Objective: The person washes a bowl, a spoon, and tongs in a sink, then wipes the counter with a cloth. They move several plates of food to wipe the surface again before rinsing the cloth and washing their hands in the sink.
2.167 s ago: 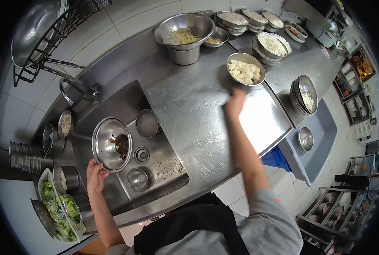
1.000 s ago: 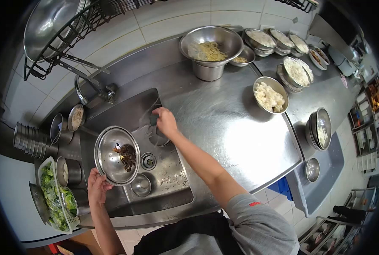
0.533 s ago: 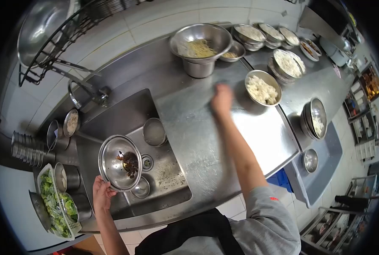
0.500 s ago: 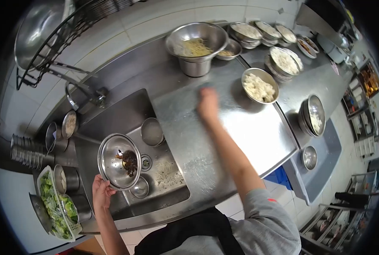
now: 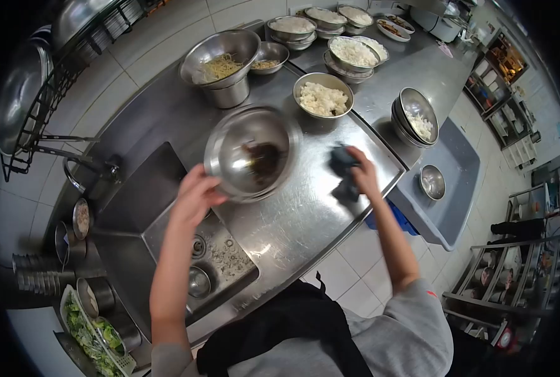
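My left hand [image 5: 198, 195] grips the near left rim of a steel bowl [image 5: 233, 135], slightly blurred, with dark brown food [image 5: 264, 160] inside. The bowl is over the left part of the steel counter [image 5: 280, 232], beside the sink. To its right, my right hand [image 5: 363, 173] holds a dark cloth [image 5: 343, 166], smeared by motion, above the counter. A bowl of white rice [image 5: 323, 99] stands behind the two hands.
The sink [image 5: 135, 239] holds a small bowl [image 5: 198, 281]. Noodles fill a big bowl [image 5: 220, 66] at the back. Several rice bowls [image 5: 355, 51] stand behind. Stacked bowls [image 5: 415, 116] and a grey tub [image 5: 459, 176] are right; greens [image 5: 88, 333] lie lower left.
My left hand has carried the bowl from over the sink rightward above the counter. My right hand has moved right and toward me, and the dark cloth now shows in it. The view has shifted.
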A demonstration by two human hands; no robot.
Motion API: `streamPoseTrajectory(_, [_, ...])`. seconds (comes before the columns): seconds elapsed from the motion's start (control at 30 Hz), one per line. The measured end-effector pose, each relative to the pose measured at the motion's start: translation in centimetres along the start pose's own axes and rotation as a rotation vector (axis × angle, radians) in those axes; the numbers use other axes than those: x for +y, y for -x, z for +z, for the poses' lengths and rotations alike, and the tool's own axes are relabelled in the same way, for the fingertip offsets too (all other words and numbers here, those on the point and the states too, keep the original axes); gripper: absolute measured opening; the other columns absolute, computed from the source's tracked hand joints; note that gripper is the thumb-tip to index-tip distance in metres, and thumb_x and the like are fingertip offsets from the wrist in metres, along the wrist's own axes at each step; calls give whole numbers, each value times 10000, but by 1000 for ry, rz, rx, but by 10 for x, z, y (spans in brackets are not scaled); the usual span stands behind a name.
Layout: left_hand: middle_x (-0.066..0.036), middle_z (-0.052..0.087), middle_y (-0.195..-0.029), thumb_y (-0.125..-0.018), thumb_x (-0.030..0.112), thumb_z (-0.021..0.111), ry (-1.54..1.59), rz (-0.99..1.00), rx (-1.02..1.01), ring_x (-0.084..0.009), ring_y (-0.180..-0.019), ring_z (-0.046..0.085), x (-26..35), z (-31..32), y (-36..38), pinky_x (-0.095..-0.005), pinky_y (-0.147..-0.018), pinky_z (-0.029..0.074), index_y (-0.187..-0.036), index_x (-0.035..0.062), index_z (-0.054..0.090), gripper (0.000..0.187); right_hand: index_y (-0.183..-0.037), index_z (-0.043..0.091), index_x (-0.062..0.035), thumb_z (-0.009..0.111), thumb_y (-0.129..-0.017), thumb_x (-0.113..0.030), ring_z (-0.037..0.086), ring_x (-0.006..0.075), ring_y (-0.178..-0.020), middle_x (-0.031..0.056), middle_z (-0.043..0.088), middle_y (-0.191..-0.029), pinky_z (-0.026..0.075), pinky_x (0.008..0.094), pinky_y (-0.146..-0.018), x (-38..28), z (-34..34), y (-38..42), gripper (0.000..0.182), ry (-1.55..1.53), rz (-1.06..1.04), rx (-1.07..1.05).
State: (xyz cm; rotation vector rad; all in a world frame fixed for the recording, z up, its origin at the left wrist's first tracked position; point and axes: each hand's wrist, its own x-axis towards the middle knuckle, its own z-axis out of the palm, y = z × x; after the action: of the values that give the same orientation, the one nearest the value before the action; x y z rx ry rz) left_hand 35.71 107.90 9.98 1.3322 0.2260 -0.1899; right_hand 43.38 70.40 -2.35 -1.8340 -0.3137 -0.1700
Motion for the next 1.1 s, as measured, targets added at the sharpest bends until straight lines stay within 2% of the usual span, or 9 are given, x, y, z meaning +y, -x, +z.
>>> streamPoseTrajectory(0.1, [-136,512,-908,-742,33,537,-89,-89,-99,-181,-618,596,-15,80,-42,-244,-506,538,-1035,-43,396,334,-1145,454,-5,399,-604,107,366,372,-1148,222,415,-1211,264,374,-996,8,-23,32,555,571,-139,84])
streamPoseTrajectory(0.17, [-132,502,-931,-746,22,521,-58,-125,-172,-192,-646,594,-34,133,-63,-261,-510,540,-1054,-7,386,338,-1155,447,-5,361,-615,113,343,364,-1156,222,408,-1208,258,388,-988,-25,40,58,559,272,129,43])
streamPoseTrajectory(0.2, [-148,512,-877,-746,14,512,-5,-169,-190,-208,-595,593,-51,156,-75,-280,-485,541,-1028,-12,370,316,-1150,448,7,378,-622,105,361,370,-1131,230,428,-1172,271,400,-975,-19,77,78,542,573,-139,-38])
streamPoseTrajectory(0.3, [-208,516,-834,-739,-34,484,54,-219,-227,-289,-599,616,-91,211,-103,-301,-456,541,-1016,-19,304,330,-1191,409,-2,566,-683,-96,374,344,-1136,194,429,-1197,280,405,-970,-69,192,114,540,261,-29,-249])
streamPoseTrajectory(0.43, [-210,505,-876,-766,30,503,9,-174,-249,-282,-584,615,-118,237,-124,-295,-450,540,-1023,-17,292,336,-1237,351,-17,529,-764,-218,360,339,-1151,161,384,-1253,279,402,-970,-60,261,97,544,163,-646,-254])
streamPoseTrajectory(0.57, [-243,462,-960,-809,203,533,-131,-169,-236,-290,-571,614,-80,212,-147,-301,-447,539,-1072,-16,261,437,-1218,347,28,486,-704,-23,312,363,-1183,203,334,-1269,268,419,-978,-76,197,91,535,16,-10,-573])
streamPoseTrajectory(0.77, [-251,473,-929,-806,144,501,76,-150,16,-325,-559,606,-57,187,-224,-340,-426,536,-1090,27,150,466,-1200,286,138,464,-660,0,241,469,-1185,319,264,-1255,233,499,-972,-76,111,105,585,785,43,-84])
streamPoseTrajectory(0.87, [-263,521,-924,-742,-59,380,82,-121,-5,-322,-617,616,-77,181,-251,-324,-444,542,-1106,29,157,435,-1194,278,150,464,-678,-23,229,470,-1189,320,240,-1270,212,520,-972,-46,121,63,575,859,45,45])
streamPoseTrajectory(1.1, [-206,464,-1038,-719,-7,421,3,-124,-22,-317,-747,604,-43,71,-167,-306,-536,548,-1181,45,203,514,-1149,351,105,505,-674,-19,304,390,-1165,262,353,-1218,254,450,-967,26,86,-118,514,913,183,655])
